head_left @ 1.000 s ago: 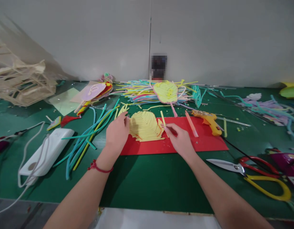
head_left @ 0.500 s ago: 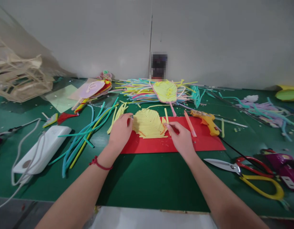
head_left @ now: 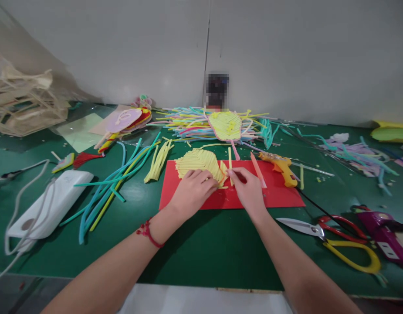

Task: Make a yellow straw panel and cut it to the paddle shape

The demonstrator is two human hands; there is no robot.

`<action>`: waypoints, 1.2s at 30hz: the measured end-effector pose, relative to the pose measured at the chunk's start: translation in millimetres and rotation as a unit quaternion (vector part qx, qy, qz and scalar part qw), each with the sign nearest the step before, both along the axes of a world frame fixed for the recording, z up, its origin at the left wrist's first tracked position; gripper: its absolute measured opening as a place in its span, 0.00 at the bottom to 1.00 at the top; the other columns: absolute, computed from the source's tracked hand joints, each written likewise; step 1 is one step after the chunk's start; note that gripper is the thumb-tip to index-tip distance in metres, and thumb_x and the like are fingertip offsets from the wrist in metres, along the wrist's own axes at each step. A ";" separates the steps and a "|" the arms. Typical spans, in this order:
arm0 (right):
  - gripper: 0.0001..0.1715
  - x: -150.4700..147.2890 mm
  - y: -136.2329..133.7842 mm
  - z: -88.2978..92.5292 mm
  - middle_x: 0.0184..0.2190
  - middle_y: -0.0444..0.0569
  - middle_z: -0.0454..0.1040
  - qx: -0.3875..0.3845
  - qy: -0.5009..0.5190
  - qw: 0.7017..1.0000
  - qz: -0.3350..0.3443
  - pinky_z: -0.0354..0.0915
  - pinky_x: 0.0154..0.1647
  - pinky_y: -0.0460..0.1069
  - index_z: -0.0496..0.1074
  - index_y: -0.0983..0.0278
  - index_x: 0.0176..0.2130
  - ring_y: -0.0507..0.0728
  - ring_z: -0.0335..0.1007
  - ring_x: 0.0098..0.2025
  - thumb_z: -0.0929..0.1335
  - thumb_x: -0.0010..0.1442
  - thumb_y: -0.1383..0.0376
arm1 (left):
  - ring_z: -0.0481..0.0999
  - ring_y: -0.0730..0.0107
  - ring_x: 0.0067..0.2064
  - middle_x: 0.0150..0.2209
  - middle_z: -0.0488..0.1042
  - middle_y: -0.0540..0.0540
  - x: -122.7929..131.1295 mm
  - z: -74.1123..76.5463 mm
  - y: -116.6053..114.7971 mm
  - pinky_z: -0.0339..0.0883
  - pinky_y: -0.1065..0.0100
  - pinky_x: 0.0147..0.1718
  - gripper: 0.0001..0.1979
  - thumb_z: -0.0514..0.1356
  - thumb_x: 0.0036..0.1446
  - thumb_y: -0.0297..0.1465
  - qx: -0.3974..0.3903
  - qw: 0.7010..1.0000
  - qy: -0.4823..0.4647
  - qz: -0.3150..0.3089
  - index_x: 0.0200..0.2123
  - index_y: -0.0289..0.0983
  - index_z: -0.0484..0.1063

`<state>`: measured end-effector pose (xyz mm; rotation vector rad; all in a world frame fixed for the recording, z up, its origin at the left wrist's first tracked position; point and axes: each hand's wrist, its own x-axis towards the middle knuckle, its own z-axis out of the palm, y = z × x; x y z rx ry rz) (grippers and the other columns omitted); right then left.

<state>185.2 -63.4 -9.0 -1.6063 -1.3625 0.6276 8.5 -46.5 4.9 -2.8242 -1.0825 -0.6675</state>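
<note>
Left hand [head_left: 192, 190] shifted, right hand [head_left: 249, 186] pinching one strip [head_left: 230, 158]

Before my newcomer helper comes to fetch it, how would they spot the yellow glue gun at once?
On the green table, find the red sheet. At its right end, past the right hand, lies the yellow glue gun. Unlike the purple tool beside the scissors, its body is yellow-orange.

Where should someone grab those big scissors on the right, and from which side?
Probably by the yellow loop, coming from the near right side: the scissors lie flat with their blades pointing left, that loop is the handle nearest the person, and a black cord runs by the red loop.
</note>
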 end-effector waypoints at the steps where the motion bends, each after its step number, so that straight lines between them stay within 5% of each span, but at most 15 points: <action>1: 0.16 0.3 0.2 -0.2 0.35 0.52 0.78 0.000 0.002 1.000 0.003 0.65 0.44 0.56 0.74 0.62 0.34 0.60 0.72 0.40 0.64 0.57 0.54 | 0.70 0.67 0.36 0.34 0.73 0.48 2.9 -0.4 -2.2 0.60 0.64 0.36 0.08 0.54 0.62 0.31 0.001 1.000 0.004 -0.005 0.36 0.37 0.72; 11: 0.16 -1.0 0.1 0.1 0.36 0.52 0.78 -0.009 0.010 1.000 0.003 0.65 0.44 0.54 0.74 0.63 0.34 0.59 0.73 0.40 0.65 0.58 0.54 | 0.71 0.65 0.36 0.34 0.74 0.48 8.3 -7.7 -0.6 0.60 0.63 0.36 0.07 0.54 0.62 0.30 0.007 1.000 0.021 0.010 0.34 0.37 0.72; 19: 0.17 6.8 -6.4 18.9 0.29 0.48 0.78 0.004 0.025 1.000 -0.011 0.68 0.37 0.52 0.75 0.61 0.36 0.58 0.74 0.35 0.65 0.58 0.53 | 0.74 0.69 0.39 0.36 0.76 0.47 -20.4 11.2 6.1 0.66 0.66 0.41 0.08 0.53 0.62 0.29 -0.044 0.980 -0.180 0.074 0.36 0.37 0.73; 25: 0.12 17.1 -19.1 26.5 0.32 0.48 0.78 0.085 -0.138 0.980 0.116 0.68 0.39 0.52 0.76 0.59 0.34 0.57 0.73 0.35 0.66 0.60 0.57 | 0.75 0.68 0.40 0.36 0.77 0.46 -52.1 18.0 5.6 0.67 0.66 0.42 0.11 0.51 0.63 0.32 -0.042 0.980 -0.143 0.129 0.36 0.38 0.73; 30: 0.13 19.8 -23.0 15.9 0.29 0.47 0.76 0.157 -0.251 0.934 0.201 0.65 0.37 0.51 0.77 0.60 0.35 0.54 0.70 0.33 0.63 0.63 0.61 | 0.74 0.69 0.37 0.35 0.77 0.47 -64.3 3.6 4.5 0.67 0.67 0.39 0.10 0.52 0.62 0.30 -0.009 0.991 -0.093 0.095 0.36 0.38 0.73; 36: 0.09 14.3 -22.2 8.7 0.30 0.46 0.77 0.163 -0.262 0.925 0.220 0.62 0.39 0.51 0.77 0.60 0.35 0.53 0.69 0.34 0.66 0.62 0.65 | 0.74 0.70 0.33 0.32 0.77 0.47 -53.7 -0.3 -7.2 0.66 0.68 0.35 0.07 0.55 0.61 0.32 -0.044 0.994 -0.090 0.041 0.37 0.37 0.72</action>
